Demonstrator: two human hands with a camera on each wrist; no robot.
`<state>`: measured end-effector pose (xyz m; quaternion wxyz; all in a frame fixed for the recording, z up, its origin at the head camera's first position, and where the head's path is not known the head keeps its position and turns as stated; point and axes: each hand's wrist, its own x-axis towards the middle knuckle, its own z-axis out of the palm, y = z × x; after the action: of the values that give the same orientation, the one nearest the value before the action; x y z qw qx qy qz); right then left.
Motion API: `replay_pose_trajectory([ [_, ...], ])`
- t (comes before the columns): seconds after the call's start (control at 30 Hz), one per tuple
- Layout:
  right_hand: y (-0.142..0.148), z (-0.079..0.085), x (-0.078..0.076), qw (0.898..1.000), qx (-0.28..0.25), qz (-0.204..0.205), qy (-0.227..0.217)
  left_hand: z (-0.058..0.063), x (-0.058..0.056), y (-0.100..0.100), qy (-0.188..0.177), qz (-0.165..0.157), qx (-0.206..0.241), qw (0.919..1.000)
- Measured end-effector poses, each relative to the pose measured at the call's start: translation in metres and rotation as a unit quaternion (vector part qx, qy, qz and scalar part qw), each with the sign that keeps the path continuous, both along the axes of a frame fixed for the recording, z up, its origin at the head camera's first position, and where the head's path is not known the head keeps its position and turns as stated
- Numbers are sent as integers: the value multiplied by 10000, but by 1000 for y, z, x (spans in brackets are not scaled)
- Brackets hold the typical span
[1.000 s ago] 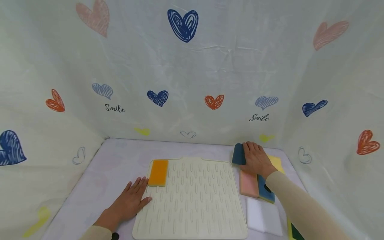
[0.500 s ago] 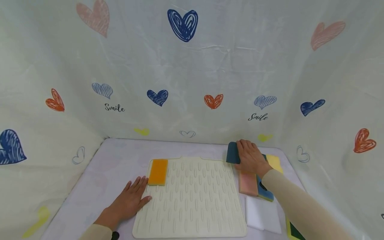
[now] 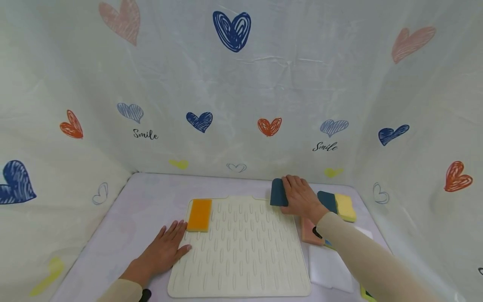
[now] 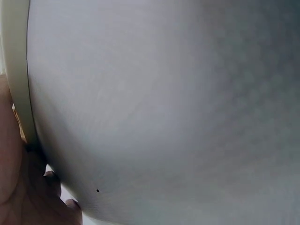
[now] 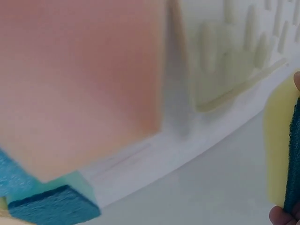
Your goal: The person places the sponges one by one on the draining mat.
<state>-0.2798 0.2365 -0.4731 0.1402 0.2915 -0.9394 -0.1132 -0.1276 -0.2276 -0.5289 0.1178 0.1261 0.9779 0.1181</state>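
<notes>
My right hand (image 3: 299, 196) grips a sponge (image 3: 278, 193) with a dark teal scouring side, over the top right corner of a cream ribbed mat (image 3: 241, 251). In the right wrist view that sponge (image 5: 279, 140) shows its pale yellow foam, with fingertips at both ends. On the mat's top left corner lies an orange sponge (image 3: 199, 215). My left hand (image 3: 162, 247) rests palm down at the mat's left edge, fingers straight, fingertips right beside the orange sponge. The left wrist view shows some fingers (image 4: 42, 197) low at the left; a blurred pale surface fills the rest.
Right of the mat lie a pink sponge (image 3: 309, 234), partly hidden by my arm, a dark teal sponge (image 3: 327, 201), a yellow sponge (image 3: 345, 207) and white sponges (image 3: 320, 266). A patterned curtain (image 3: 241, 92) encloses the table's back and sides.
My right hand has carried the teal sponge leftward, from above the sponges on the right to over the mat's top right corner. The left hand has stayed in place.
</notes>
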Motion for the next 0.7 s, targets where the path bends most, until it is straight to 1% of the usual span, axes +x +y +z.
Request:
replay_pose_trajectory([
  [0.2, -23, 0, 4, 9996, -152, 216, -15, -3, -2, -1, 46, -15, -161, 9999],
  [0.37, -42, -1, 8, 9992, -195, 361, 17, -1, -2, -4, 79, -108, -99, 9999],
  [0.5, -60, -2, 12, 9986, -242, 456, -131, 0, -1, -7, 126, -209, -127, 9996],
  [0.7, -85, -4, 20, 9981, -76, 534, -287, -2, -2, -10, 229, -349, -264, 9988],
])
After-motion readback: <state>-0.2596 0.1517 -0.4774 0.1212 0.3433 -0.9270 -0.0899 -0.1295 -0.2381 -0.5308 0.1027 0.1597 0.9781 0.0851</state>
